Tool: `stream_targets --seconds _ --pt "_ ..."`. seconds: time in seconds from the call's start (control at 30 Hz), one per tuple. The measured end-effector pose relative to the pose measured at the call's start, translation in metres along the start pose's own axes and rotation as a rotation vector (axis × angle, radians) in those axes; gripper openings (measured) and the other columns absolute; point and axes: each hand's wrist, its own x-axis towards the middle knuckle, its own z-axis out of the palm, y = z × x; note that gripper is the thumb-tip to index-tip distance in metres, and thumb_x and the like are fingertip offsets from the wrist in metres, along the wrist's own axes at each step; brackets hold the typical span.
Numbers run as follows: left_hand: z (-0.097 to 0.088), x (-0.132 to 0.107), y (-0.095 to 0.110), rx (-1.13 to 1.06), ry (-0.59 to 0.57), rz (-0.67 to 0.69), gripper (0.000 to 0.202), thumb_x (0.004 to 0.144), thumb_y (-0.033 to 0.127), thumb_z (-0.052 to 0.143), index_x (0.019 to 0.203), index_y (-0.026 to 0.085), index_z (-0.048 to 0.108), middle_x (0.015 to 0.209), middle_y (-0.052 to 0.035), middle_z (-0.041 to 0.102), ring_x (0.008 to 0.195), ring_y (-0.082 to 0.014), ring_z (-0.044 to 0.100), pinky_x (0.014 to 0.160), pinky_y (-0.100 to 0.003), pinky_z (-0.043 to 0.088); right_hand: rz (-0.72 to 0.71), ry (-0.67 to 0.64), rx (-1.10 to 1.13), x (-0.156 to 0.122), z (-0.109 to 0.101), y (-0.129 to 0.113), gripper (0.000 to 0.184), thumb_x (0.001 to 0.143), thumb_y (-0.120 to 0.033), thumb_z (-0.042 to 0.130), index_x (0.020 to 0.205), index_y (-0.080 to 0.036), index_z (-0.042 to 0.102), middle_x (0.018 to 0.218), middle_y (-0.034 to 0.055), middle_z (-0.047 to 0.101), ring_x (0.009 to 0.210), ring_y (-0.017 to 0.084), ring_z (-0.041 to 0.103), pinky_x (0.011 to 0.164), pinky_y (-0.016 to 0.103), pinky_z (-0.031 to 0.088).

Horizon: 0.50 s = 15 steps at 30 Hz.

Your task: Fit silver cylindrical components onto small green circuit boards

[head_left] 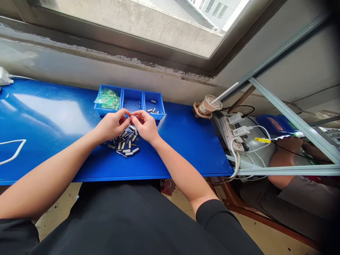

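My left hand (111, 124) and my right hand (146, 126) meet fingertip to fingertip just in front of the blue bins. Both are pinched closed, and whatever sits between the fingertips is too small or hidden to make out. Below them on the blue table (180, 148) lies a loose pile of small silver metal cylinders (129, 153) mixed with thin pin-like metal pieces (121, 154). My left wrist and fingers cover part of the pile's far side.
A blue three-part bin (132, 112) stands against the wall. Green packets (108, 99) fill its left section; small metal parts lie in the others. To the right are a drink cup (209, 104), a power strip (230, 132), a metal frame (287, 170) and another person's arm (283, 159).
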Motion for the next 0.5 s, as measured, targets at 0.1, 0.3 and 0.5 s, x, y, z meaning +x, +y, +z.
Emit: stream_targets --seconds 0.1,0.3,0.5 --pt "0.0001 -0.0001 0.0002 0.014 -0.014 0.005 0.029 0.098 0.047 0.056 0.112 0.023 0.066 0.066 0.0026 0.065 0.057 -0.0171 0.059 0.061 -0.028 0.043 0.009 -0.013 -0.006 -0.0002 -0.0005 -0.0007 0.025 0.095 -0.047 0.07 0.104 -0.024 0.071 0.083 -0.0017 0.075 0.074 0.014 0.066 0.074 0.03 0.055" --pt "-0.0001 -0.0002 0.0023 0.035 -0.043 -0.002 0.031 0.098 0.047 0.053 0.111 0.022 0.065 0.067 0.0009 0.067 0.057 -0.0186 0.061 0.06 -0.029 0.043 0.012 -0.029 -0.02 -0.0007 -0.0013 -0.0021 0.022 0.095 -0.045 0.069 0.103 -0.024 0.069 0.081 -0.0024 0.073 0.072 0.014 0.065 0.075 0.031 0.054" --pt "-0.0005 0.0003 0.0023 0.034 -0.056 0.0 0.03 0.097 0.048 0.052 0.109 0.023 0.063 0.069 -0.0001 0.069 0.058 -0.0191 0.063 0.06 -0.029 0.043 0.02 -0.037 -0.037 -0.0011 -0.0017 -0.0026 0.022 0.096 -0.044 0.069 0.103 -0.024 0.068 0.081 -0.0028 0.074 0.073 0.014 0.066 0.076 0.03 0.055"
